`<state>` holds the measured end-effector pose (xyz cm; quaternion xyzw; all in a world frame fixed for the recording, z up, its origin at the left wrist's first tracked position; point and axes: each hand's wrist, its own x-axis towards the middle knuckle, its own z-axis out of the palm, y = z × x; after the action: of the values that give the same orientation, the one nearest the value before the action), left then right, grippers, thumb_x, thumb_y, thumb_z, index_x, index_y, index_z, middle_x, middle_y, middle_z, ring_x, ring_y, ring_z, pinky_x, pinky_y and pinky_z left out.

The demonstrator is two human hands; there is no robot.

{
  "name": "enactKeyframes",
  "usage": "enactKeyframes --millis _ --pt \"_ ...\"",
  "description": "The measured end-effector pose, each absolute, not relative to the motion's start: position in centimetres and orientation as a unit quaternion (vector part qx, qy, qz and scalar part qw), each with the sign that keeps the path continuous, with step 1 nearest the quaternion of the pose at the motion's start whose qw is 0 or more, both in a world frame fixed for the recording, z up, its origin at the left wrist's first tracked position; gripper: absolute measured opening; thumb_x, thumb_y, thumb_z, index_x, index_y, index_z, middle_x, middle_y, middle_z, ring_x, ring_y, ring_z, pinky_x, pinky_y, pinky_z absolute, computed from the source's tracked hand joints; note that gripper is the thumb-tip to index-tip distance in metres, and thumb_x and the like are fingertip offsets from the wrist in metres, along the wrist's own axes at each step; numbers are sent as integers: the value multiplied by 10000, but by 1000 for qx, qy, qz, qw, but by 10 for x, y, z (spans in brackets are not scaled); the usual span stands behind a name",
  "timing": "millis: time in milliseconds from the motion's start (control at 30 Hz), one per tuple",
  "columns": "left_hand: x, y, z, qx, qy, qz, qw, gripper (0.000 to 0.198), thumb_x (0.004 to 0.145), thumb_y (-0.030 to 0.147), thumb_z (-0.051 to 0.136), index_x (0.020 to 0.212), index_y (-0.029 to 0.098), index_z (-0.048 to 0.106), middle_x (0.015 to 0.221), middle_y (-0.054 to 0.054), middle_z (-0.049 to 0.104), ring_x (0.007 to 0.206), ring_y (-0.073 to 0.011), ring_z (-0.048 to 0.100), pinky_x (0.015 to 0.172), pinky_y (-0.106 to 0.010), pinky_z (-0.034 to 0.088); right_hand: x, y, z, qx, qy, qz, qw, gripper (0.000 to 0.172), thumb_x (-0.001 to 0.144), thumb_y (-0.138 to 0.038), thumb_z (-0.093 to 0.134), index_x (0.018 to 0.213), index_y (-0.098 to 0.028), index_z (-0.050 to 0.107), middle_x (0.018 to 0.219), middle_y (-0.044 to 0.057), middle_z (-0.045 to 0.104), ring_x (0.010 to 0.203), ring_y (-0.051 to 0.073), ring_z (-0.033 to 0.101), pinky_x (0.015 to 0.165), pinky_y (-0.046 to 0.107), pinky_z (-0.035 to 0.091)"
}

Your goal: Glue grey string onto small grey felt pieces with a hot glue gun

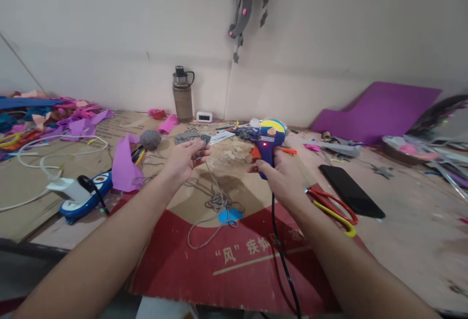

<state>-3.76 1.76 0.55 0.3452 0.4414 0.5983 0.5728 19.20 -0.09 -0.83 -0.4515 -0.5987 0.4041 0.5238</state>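
Note:
My right hand (276, 163) is wrapped round the handle of a blue hot glue gun (272, 138) with an orange trigger and a lit red light. The gun's glue-crusted nozzle points left, and its black cord runs down over the cardboard. My left hand (186, 158) pinches a small grey felt piece (186, 137), partly hidden by the fingers. From there a strand of grey yarn (219, 199) drops to a loose tangle on the cardboard (230, 265). A light blue scrap (230, 215) lies under the tangle's near side. Hand and nozzle are apart.
A blue power strip (86, 202) and purple felt (126, 163) lie left, near a grey yarn ball (150, 139). A bottle (182, 97) stands behind. Red-and-yellow scissors (334, 207) and a black phone (351, 189) lie right. Grey felt decorations (244, 11) hang above.

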Motion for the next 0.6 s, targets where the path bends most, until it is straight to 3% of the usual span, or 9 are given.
enactKeyframes --millis 167,233,600 --pt "-35 16 7 339 470 586 566 53 787 185 638 760 140 649 748 -45 690 575 -71 621 471 -147 456 185 -20 -1 -450 -708 274 470 183 818 -303 517 973 -209 545 845 51 647 743 191 609 744 354 492" --pt "-33 15 8 344 474 584 562 64 787 188 636 748 139 647 737 -46 686 570 -70 616 471 -146 448 184 -22 -2 -441 -743 213 457 185 832 -285 508 994 -208 554 909 70 647 787 204 602 775 365 478" --pt "-31 10 8 373 458 577 565 92 741 222 678 738 132 662 763 -55 690 620 -81 619 499 -161 432 176 -24 -7 -434 -769 170 438 252 837 -202 485 1085 -208 528 995 85 617 860 216 580 772 359 487"
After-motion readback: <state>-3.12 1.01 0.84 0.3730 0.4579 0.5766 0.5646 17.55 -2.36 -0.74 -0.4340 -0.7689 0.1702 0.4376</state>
